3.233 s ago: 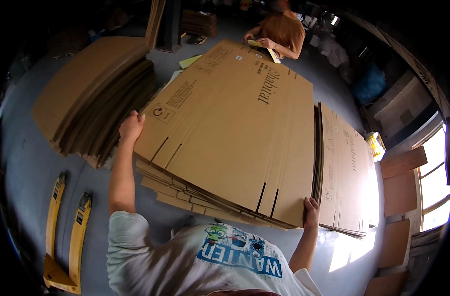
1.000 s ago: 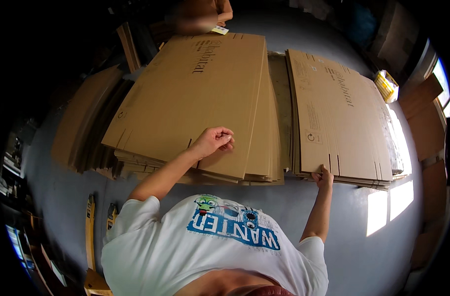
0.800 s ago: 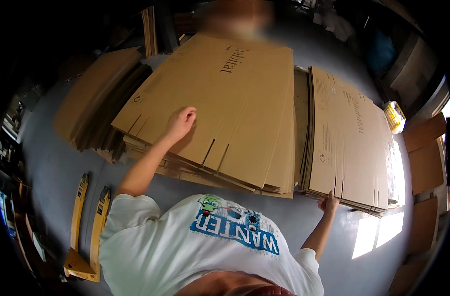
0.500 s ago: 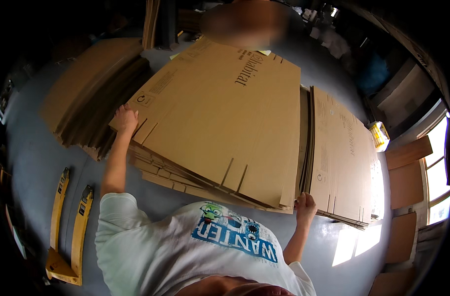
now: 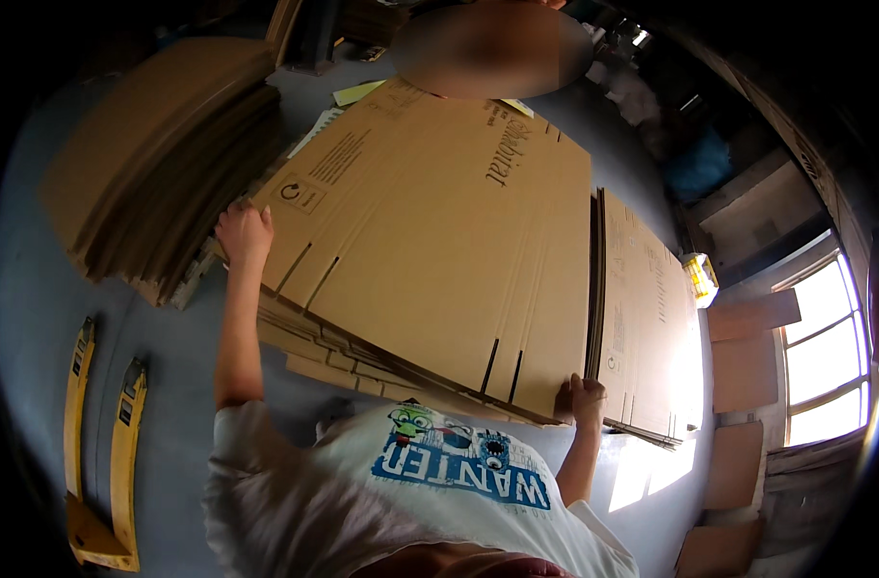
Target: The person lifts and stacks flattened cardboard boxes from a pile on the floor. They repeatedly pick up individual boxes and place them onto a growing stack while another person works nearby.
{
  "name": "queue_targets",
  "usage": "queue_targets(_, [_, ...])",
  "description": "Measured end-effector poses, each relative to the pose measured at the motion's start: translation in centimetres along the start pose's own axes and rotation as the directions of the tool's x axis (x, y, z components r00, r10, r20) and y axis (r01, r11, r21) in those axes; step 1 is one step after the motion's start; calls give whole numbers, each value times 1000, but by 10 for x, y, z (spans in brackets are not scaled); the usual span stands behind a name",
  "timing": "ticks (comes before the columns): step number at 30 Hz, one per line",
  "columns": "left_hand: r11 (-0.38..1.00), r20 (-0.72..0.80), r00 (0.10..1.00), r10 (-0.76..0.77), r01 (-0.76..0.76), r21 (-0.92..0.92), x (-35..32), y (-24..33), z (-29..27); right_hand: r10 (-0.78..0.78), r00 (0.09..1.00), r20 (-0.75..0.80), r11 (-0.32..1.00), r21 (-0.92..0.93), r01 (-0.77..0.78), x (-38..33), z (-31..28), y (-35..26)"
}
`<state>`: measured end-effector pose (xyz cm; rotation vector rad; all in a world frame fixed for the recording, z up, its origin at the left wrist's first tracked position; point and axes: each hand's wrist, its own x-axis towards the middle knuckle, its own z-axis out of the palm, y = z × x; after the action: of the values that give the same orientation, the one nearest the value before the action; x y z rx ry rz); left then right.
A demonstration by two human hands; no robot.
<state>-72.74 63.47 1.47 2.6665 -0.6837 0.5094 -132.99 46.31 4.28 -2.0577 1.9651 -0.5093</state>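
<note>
A big flattened brown cardboard box (image 5: 439,250) lies on top of a stack of the same sheets. My left hand (image 5: 243,231) grips its near left corner. Its near right corner is held by my right hand (image 5: 582,400). The sheet sits slightly askew over the stack below it. Another person (image 5: 492,48) is at the far end of the same sheet.
A second stack of flat cardboard (image 5: 646,318) lies to the right. A third pile of cardboard (image 5: 141,164) lies at the left. Yellow pallet-jack forks (image 5: 102,433) rest on the grey floor at lower left. Loose cardboard pieces (image 5: 747,356) and a bright window (image 5: 829,356) are at the right.
My left hand has slid from the top of the sheet out to its left corner, and my right hand has moved in to the right corner. The top sheet has shifted on the stack.
</note>
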Motion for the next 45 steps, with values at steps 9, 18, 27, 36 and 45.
queue_targets(9, [998,90,996,-21,26,-52,40,-9,-13,76,966,247,724,653,-223,22,-20,6])
queue_targets(18, [982,341,940,-14,77,-172,55,-22,6,47,932,359,499,800,-333,17,25,31])
queue_targets(27, [996,199,979,46,-30,-86,40,-16,13,94,959,267,519,809,-276,8,21,20])
queue_targets(36, [998,191,981,46,-36,-59,36,-12,9,-37,933,358,99,930,-353,-6,13,33])
queue_targets(45, [987,260,958,119,-85,-136,54,-23,40,-27,949,315,97,945,-311,-17,9,36])
